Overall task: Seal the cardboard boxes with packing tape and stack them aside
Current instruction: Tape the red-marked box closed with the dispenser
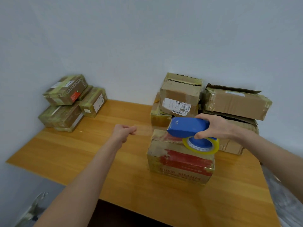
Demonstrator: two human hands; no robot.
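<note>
A cardboard box with red print (180, 163) stands on the wooden table (114, 169) right of centre. My right hand (218, 126) grips a blue tape dispenser (188, 126) with a yellowish roll of clear tape (202, 145), held just above the box's top. My left hand (125, 131) is to the left of the box, fingers pinched on the end of a clear strip of tape (144, 130) stretched from the dispenser.
A stack of taped boxes (68, 102) sits at the table's far left corner against the wall. More cardboard boxes (180, 97) are piled behind the red-printed box, with long flat ones (236, 102) at the far right. Bare tabletop lies between the piles.
</note>
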